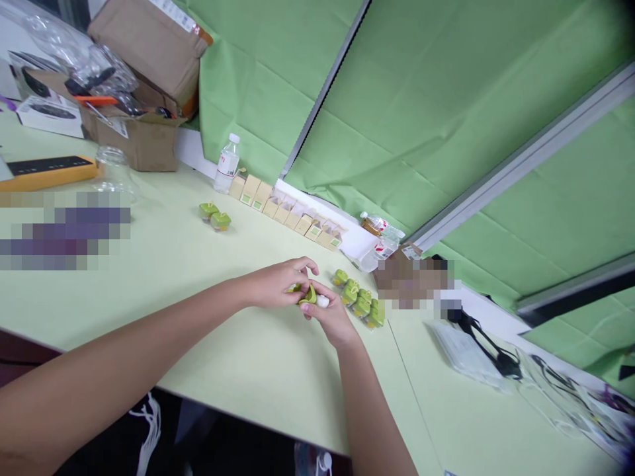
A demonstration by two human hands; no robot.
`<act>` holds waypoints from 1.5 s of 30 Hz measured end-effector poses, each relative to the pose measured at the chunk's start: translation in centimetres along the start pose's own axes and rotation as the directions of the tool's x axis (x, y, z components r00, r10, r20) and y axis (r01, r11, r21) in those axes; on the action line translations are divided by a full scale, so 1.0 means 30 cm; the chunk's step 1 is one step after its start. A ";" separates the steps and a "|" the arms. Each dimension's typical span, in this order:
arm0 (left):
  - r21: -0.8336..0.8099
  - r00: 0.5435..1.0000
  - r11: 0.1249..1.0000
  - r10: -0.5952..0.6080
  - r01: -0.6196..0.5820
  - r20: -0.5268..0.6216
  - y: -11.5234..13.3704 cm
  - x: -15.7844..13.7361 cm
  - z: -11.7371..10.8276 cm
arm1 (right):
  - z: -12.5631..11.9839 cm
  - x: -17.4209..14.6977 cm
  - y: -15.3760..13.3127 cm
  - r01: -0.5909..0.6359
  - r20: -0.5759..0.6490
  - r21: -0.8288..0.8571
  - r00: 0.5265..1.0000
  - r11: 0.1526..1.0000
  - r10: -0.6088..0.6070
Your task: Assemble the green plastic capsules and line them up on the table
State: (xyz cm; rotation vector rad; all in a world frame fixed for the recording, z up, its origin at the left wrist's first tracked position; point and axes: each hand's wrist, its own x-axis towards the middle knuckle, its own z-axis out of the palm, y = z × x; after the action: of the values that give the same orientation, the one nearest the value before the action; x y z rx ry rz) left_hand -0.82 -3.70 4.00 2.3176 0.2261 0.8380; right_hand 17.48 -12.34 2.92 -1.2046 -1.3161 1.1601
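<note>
Right hand (332,317): centre of frame, fingers and thumb closed about a small green curved piece (309,295), its hollow side showing; a small white piece (322,301) sits against the fingers of the same hand.

Left hand (278,284): just left of the right, fingers bent over the green piece's left side, a further bit of green showing beneath them; whether they grip or merely touch cannot be told.

Green-topped containers, row (364,304): clear lower parts, right of the hands, near the right wrist.

Green-topped containers, pair (220,221): same kind, side by side, left of upper centre.

Small tan cartons (284,211), a slanting row: above the hands, along the table's far edge.

Water bottle (227,165): white cap, upright, at the row's left end.

Clear bottles (384,247): right of the row, red on their labels.

Glass jar (112,172): left of frame, beside a yellow-and-black device (52,173).

Open cardboard box (151,144): upper left, with clear plastic wrapping at its top.

Black strap (489,349) and white cables (565,403): lower right.

Pale table (233,357), beneath all; green cloth (436,99), behind.
</note>
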 end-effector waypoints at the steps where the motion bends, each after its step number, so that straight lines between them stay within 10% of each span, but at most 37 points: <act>1: 0.005 1.000 1.000 0.006 -0.006 -0.005 0.001 0.001 0.002 | -0.001 0.000 -0.001 0.000 0.010 -0.001 1.000 1.000 0.000; 15: 0.109 0.999 0.994 0.032 -0.027 -0.041 0.026 0.002 0.003 | -0.015 -0.002 -0.005 0.056 0.042 -0.032 0.998 0.998 -0.054; 26: -0.174 0.980 0.985 -0.019 -0.016 -0.198 0.012 0.011 0.039 | -0.037 0.000 0.002 0.046 0.024 0.022 0.999 0.999 -0.046; 33: -0.614 0.907 0.788 -0.283 0.036 -0.311 -0.025 0.031 0.004 | -0.055 0.009 0.022 0.014 -0.099 0.031 0.995 0.999 -0.011; 45: -0.839 0.749 0.538 -0.589 0.083 -0.304 -0.107 0.034 -0.001 | -0.027 0.011 0.005 -0.021 -0.122 -0.089 0.992 0.996 0.010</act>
State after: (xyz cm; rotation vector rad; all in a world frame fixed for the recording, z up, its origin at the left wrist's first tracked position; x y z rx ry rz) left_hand 0.15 -0.83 2.48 1.0691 0.4614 1.0998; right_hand 18.28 -11.99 2.84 -1.3322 -1.2802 1.0313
